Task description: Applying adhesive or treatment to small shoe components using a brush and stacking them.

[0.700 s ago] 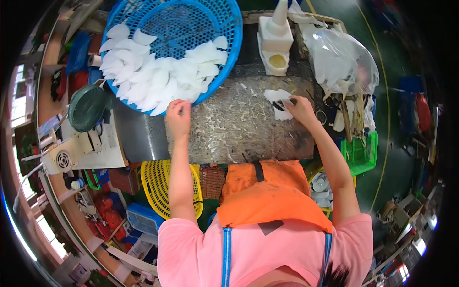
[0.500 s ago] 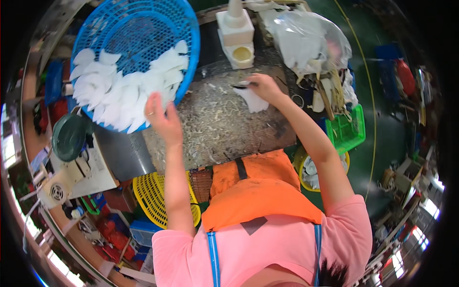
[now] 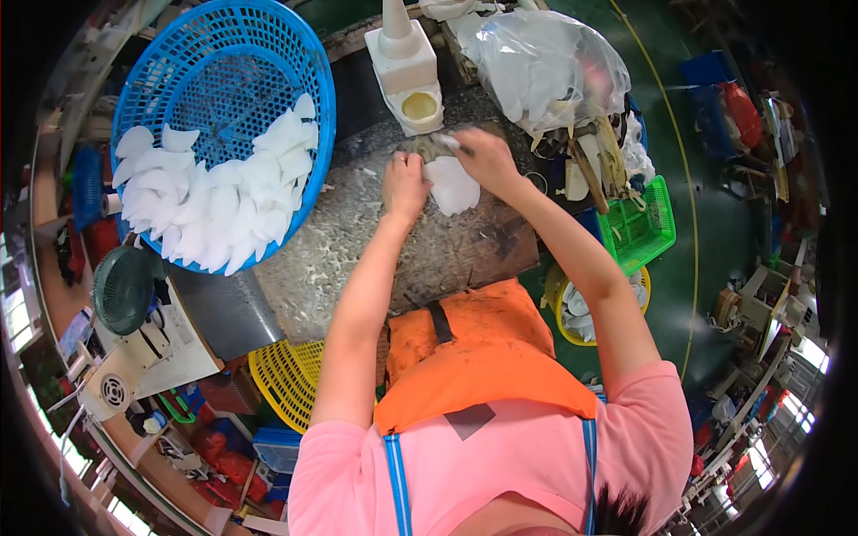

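A white, rounded sheet piece [image 3: 453, 186] lies on the worn, glue-streaked board [image 3: 335, 259] between my hands. My left hand [image 3: 407, 188] is closed at its left edge, fingertips on or right by the piece. In my right hand [image 3: 490, 163], above its upper right edge, is a small slim tool [image 3: 450, 141] with a pale end and a dark part; its exact kind is blurred. Just beyond stands a white bottle-like dispenser [image 3: 401, 62] with a small cup of yellowish liquid [image 3: 419, 107] in front.
At the left, a blue round basket [image 3: 328, 116] holds several white curved pieces [image 3: 210, 201]. Back right sits a clear plastic bag [image 3: 545, 67] beside straps and scraps. A green crate [image 3: 660, 214] and yellow bucket [image 3: 559, 313] stand right; a yellow basket [image 3: 290, 375] is low left.
My left hand has moved right, from the blue basket's rim to the white piece. The right hand has shifted slightly left with its tool. The whole view has also shifted a little.
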`<state>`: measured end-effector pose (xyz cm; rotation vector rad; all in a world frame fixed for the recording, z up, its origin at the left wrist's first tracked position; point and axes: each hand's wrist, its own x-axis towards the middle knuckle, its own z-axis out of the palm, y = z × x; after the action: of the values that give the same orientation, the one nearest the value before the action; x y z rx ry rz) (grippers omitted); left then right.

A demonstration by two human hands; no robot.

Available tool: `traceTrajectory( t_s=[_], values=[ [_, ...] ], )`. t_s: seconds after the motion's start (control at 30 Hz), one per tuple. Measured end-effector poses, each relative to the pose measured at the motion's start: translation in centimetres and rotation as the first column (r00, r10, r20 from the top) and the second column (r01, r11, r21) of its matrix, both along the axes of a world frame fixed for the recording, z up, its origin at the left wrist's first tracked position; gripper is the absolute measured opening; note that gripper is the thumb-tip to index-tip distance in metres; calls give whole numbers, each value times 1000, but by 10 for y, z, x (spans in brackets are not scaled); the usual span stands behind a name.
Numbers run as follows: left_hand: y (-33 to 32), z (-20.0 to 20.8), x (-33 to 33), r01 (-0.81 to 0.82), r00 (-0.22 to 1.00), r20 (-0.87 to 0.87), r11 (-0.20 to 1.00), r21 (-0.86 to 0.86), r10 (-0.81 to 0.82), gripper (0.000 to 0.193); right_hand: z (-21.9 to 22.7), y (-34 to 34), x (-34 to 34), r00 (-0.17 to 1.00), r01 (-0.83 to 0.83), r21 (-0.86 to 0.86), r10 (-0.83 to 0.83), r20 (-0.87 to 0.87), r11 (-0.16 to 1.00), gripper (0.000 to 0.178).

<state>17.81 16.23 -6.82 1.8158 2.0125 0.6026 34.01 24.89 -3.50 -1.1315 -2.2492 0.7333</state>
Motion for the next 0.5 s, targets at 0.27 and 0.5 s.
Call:
traceTrajectory(
  t_s=[0.27,0.5],
  values=[
    [-26,35,1,-187,970,182,975,118,164,15,20,49,-45,993,105,-39,-102,62,994,22],
    [-83,-5,28,10,997,75,945,327,-36,9,7,2,1,967,-88,-746,236,94,661,24]
  ],
)
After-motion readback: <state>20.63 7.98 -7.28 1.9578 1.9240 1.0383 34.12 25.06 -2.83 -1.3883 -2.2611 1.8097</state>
